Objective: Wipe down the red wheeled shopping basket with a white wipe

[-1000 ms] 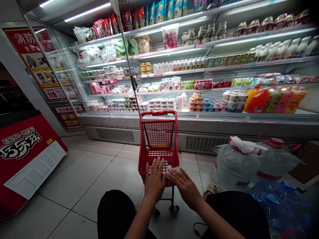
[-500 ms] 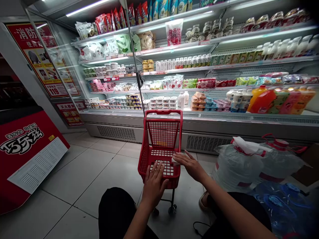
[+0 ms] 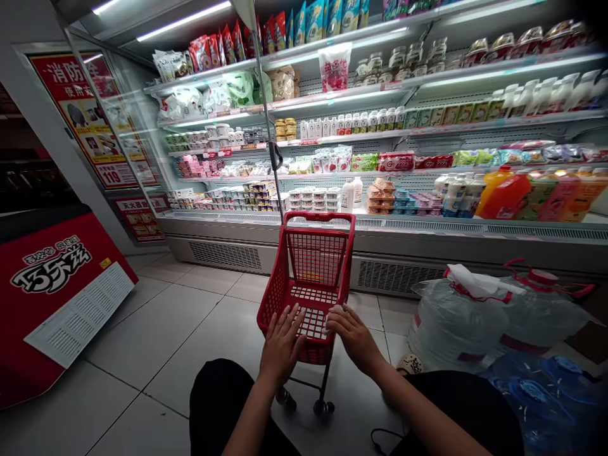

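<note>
A red shopping cart (image 3: 311, 237) with a plastic grid basket stands upright right before me. My left hand (image 3: 281, 345) lies at the near left part of its basket, palm down, fingers stretched and holding nothing. At the near right rim, my right hand (image 3: 351, 332) bends its fingers over a small white cloth or tissue (image 3: 327, 324). Most of that white piece is hidden under the fingers. The basket floor shows bare grid, and the black wheels (image 3: 323, 408) rest on the tiles.
Behind the cart runs a lit refrigerated shelf (image 3: 228, 235) of drinks, yogurts and bags. Large bagged water bottles (image 3: 456, 323) and blue bottles (image 3: 536, 396) stand at right. A red freezer (image 3: 61, 297) is at left. A black cord (image 3: 384, 434) lies on the floor between my knees.
The cart has turned a little, its near end swinging left. My right hand has come nearer and its fingers bend more over the rim. My left hand has shifted slightly left.
</note>
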Demonstrator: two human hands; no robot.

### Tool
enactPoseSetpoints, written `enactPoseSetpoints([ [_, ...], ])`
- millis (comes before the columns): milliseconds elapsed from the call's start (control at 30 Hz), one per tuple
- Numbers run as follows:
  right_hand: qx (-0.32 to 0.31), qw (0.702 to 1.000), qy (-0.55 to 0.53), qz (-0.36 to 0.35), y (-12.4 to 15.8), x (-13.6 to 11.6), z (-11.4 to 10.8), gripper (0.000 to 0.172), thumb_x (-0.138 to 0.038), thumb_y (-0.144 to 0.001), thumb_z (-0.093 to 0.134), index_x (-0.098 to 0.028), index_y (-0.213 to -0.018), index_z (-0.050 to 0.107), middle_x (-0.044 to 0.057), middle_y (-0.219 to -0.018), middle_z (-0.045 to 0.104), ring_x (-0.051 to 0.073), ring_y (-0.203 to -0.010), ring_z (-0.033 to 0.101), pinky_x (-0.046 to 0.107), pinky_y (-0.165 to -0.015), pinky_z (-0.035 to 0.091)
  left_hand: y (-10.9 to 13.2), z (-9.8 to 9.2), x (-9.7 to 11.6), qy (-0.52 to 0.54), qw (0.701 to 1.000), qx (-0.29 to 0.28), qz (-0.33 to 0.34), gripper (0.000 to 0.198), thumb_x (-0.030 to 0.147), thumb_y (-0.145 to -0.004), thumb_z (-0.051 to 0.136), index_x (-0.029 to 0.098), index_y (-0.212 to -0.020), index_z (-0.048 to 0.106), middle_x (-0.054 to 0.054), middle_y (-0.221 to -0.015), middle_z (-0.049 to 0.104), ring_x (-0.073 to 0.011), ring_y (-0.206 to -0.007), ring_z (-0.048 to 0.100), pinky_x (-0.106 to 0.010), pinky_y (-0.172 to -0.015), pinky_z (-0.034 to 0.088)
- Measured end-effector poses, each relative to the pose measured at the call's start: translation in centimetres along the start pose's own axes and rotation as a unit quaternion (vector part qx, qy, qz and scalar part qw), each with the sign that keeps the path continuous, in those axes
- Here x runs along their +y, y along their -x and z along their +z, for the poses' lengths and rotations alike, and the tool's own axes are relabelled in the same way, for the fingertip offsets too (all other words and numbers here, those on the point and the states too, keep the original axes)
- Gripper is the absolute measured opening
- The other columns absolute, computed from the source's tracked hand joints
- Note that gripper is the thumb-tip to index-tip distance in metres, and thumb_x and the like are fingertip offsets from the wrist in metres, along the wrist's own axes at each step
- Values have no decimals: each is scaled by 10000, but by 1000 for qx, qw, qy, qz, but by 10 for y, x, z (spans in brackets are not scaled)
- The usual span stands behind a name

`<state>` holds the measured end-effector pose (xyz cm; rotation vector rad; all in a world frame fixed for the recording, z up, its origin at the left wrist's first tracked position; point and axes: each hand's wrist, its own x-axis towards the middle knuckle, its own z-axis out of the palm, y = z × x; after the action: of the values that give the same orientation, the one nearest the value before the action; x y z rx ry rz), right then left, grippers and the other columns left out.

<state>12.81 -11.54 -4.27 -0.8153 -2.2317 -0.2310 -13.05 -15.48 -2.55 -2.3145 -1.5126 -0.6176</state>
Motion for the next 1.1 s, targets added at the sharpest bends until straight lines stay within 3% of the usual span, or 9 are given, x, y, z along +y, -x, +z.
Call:
enactPoseSetpoints([
  [167, -7, 1000, -14, -21, 3, -35, 4, 405, -93, -1022, 444, -237, -1357, 620, 57, -1326, 707, 206, -1383, 551, 511, -1243, 391, -6, 5, 1, 6, 997, 22, -78, 619, 435, -1102, 345, 316, -1667, 120, -38, -1638, 426, -248, -1524, 386, -524, -1245, 308],
  [367, -36, 994, 7, -100, -9, -43, -5, 522, -75, -1016, 452, -229, -1512, 503, 57, -1442, 651, 176, -1415, 525, 468, -1246, 390, -14, 6, 52, 80, 995, 29, -54, 758, 584, -1071, 323, 253, -1680, 16, -93, -1694, 309, -257, -1546, 342, -476, -1224, 345],
  [500, -56, 991, 15, -118, -21, -10, -12, 554, -55, -1009, 444, -255, -1524, 483, 27, -1463, 637, 151, -1412, 528, 464, -1260, 353, -8, 3, 60, 72, 995, 32, -62, 832, 624, -1045, 389, 241, -1680, 11, -139, -1716, 226, -282, -1533, 367, -475, -1195, 376],
  [667, -40, 998, 54, -19, -35, 55, -18, 592, -1, -971, 414, -273, -1484, 525, 17, -1454, 645, 171, -1386, 559, 503, -1288, 271, -5, -1, 48, 50, 998, 14, -34, 780, 571, -1050, 441, 295, -1678, 71, -104, -1715, 241, -271, -1522, 388, -461, -1200, 378],
  [767, -44, 997, 71, 0, -37, 71, -16, 618, 16, -943, 421, -268, -1482, 529, 25, -1461, 638, 186, -1389, 557, 519, -1285, 270, -7, -3, 40, 42, 998, 12, -36, 725, 523, -1067, 427, 313, -1675, 92, -82, -1709, 271, -256, -1509, 410, -447, -1203, 379],
  [933, -23, 997, 78, 18, -30, 45, -2, 630, -26, -959, 443, -227, -1556, 443, 66, -1540, 561, 225, -1466, 469, 507, -1248, 354, -8, 1, 34, 31, 998, 27, -57, 757, 451, -1081, 403, 266, -1677, -24, -102, -1713, 255, -257, -1533, 369, -472, -1226, 353],
  [1100, -27, 997, 73, -8, -23, 6, 6, 679, -12, -959, 423, -209, -1605, 364, 73, -1582, 509, 206, -1481, 446, 460, -1240, 379, -12, 11, 52, 23, 995, 60, -83, 726, 189, -1063, 293, 180, -1663, -116, -150, -1722, 199, -253, -1570, 284, -455, -1207, 393],
])
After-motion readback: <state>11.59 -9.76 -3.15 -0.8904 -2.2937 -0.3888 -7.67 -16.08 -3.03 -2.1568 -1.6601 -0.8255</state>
